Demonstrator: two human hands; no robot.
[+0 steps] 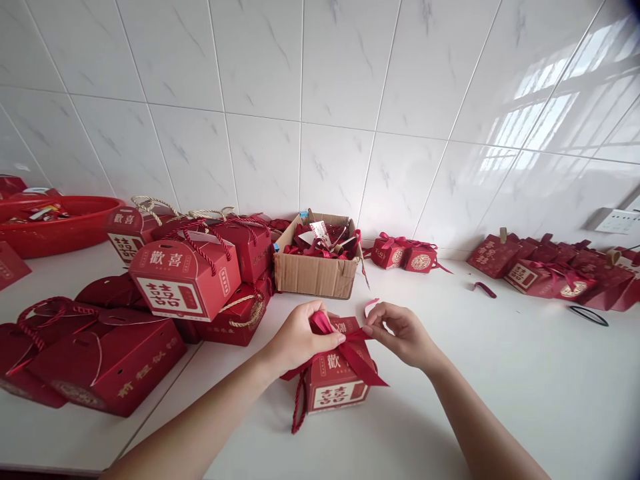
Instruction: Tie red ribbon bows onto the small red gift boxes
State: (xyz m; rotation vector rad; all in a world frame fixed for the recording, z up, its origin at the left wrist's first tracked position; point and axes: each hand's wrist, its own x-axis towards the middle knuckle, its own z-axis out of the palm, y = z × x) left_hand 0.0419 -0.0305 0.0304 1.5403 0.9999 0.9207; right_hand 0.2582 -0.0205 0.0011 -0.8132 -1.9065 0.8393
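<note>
A small red gift box (pixel 336 398) with gold lettering and a white panel stands on the white counter in front of me. Dark red ribbon (pixel 363 367) crosses its top in a bow shape, one tail lying down the front right. My left hand (pixel 303 337) pinches a ribbon loop at the top of the box, thumb pressed on the knot area. My right hand (pixel 400 331) has thumb and forefinger closed on the ribbon at the right side. A twisted red cord handle (pixel 299 407) hangs down the box's left side.
Stacked red gift boxes (pixel 185 280) stand to the left, a red basin (pixel 75 230) behind them. Behind my hands is a cardboard box (pixel 315 275) of ribbons. Two ribboned boxes (pixel 405 255) stand by the wall. More boxes (pixel 555 270) and a black band (pixel 589 316) lie right.
</note>
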